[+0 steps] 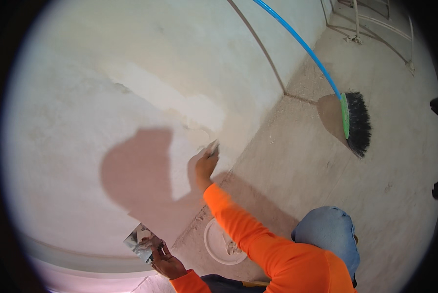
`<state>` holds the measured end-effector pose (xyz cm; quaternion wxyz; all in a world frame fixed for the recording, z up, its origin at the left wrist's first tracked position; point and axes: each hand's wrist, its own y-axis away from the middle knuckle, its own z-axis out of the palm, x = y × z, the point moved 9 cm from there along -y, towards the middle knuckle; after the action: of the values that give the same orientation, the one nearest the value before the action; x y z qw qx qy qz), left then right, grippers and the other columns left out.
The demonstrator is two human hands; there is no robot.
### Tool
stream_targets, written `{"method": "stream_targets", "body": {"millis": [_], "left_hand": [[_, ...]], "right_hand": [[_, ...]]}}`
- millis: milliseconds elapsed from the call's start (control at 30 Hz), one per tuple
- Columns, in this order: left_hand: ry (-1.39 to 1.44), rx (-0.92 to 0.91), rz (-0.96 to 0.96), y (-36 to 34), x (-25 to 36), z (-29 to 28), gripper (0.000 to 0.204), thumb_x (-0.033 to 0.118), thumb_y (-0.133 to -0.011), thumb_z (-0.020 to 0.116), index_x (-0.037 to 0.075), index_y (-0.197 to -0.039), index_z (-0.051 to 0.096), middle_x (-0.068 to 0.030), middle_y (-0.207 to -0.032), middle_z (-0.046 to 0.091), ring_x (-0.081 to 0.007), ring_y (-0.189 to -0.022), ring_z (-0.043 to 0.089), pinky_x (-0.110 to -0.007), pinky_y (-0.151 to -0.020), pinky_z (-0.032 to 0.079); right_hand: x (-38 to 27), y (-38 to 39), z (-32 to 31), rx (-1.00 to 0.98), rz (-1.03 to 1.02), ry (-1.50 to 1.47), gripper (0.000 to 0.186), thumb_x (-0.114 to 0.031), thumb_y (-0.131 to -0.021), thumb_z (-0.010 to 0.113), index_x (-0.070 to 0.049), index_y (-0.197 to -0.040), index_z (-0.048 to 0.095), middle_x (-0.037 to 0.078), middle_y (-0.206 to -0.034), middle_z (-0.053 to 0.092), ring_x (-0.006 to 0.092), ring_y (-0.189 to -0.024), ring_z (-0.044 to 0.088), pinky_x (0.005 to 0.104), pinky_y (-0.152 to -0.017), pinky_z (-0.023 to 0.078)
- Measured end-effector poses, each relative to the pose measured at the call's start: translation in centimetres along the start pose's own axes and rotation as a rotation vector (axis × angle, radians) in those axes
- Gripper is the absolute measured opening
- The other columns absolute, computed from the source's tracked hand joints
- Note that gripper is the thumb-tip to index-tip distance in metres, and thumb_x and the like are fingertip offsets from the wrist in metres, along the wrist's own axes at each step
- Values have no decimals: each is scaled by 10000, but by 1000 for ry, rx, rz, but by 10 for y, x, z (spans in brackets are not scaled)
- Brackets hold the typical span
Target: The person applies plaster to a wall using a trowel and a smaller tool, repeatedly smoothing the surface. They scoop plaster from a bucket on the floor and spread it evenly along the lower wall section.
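Right hand [206, 165]: far from me, at the pale wall [77, 93]; fingers look pressed together round a small tool [213, 146], its blade partly hidden.
Left hand [168, 265]: near left, fingers pinching the edge of a smeared metal plate [142, 240].
White round container [206, 241]: near, on the floor [297, 161] beside the wall.
Risk, I'd judge: a tilted plate could shed its smear; uneven pressure could gouge the wall.

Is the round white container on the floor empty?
Not empty: a pale lump shows inside the round white container, beside the orange sleeve. How full, cannot tell.
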<state>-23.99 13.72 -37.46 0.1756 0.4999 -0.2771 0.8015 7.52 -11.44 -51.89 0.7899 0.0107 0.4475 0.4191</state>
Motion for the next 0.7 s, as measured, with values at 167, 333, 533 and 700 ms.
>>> {"method": "stream_targets", "body": {"millis": [167,333,533,700], "left_hand": [[56,-14,-3,1,-3,1,296,91,-1002,652,6,-1282,610,-113,-1157,721,-194,-1009,708,-359,-903,594],[59,-44,1,3,-2,4,390,109,-1014,635,-11,-1376,554,-136,-1250,689,-209,-1083,691,-362,-960,589],[109,-87,-4,2,-7,11,374,115,-1008,654,-4,-1353,571,-123,-1186,716,-195,-1023,701,-346,-945,584],[172,0,-5,9,-5,8,329,83,-995,665,17,-1310,600,-116,-1168,726,-190,-992,710,-331,-902,598]], "right_hand": [[-1,-25,30,9,202,198,459,-192,-1064,503,-67,-1504,466,275,-1295,573,411,-1167,622,491,-965,531],[-53,16,86,-77,134,182,468,-233,-1070,503,-79,-1507,431,291,-1309,530,448,-1163,591,517,-968,516],[-130,49,157,-140,76,331,574,-363,-1056,556,-98,-1521,349,275,-1349,481,467,-1219,516,572,-978,488],[-206,89,211,-238,151,402,675,-436,-1031,603,-105,-1521,278,210,-1370,435,422,-1311,467,600,-948,520]]}}
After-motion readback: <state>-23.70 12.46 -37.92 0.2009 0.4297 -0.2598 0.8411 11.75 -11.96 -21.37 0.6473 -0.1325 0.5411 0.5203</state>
